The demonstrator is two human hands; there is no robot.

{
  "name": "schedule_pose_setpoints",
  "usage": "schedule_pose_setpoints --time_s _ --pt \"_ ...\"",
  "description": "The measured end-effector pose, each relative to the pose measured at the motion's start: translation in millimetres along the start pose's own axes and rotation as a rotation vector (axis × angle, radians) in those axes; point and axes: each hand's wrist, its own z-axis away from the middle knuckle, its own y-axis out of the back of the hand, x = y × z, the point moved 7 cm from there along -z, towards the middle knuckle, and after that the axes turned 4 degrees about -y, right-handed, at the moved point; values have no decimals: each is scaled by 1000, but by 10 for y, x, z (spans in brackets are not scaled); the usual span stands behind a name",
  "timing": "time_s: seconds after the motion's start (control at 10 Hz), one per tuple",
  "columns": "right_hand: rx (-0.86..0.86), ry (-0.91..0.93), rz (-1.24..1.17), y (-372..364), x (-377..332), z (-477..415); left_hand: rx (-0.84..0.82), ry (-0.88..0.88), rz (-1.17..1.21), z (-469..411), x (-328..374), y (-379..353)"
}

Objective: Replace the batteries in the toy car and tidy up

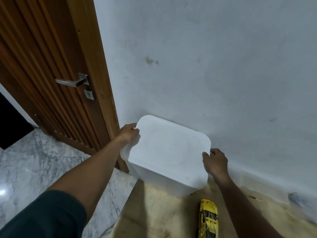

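A white lidded plastic box (pixel 169 152) stands on the floor against the wall, beside the door frame. My left hand (pixel 129 133) grips the lid's far left edge, fingers curled over the rim. My right hand (pixel 215 162) grips the lid's right edge, thumb on top and fingers over the side. A yellow toy car (pixel 207 219) lies on the beige floor in front of the box, between my arms, partly cut off by the bottom of the view. No batteries are visible.
A brown wooden door (pixel 51 74) with a metal lever handle (pixel 72 81) is to the left, its frame touching the box's corner. Grey marble floor (pixel 42 160) lies left, beige floor (pixel 154 212) under the car. The white wall (pixel 205 66) rises behind the box.
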Motion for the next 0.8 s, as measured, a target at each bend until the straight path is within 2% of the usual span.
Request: schedule_pose_setpoints --time_s 0.1,0.3,0.6,0.7,0.8 --pt "5 30 7 -65 -21 71 31 -10 16 11 -16 -36" --pt "48 68 152 -151 -67 210 46 -86 -120 3 -3 -113" --pt "30 61 211 -127 -106 204 -26 -58 -234 67 66 -118" --pt "-28 17 152 -43 -125 180 -83 -74 -86 138 182 -118" --pt "-52 45 98 125 -56 138 36 -19 328 370 75 -1"
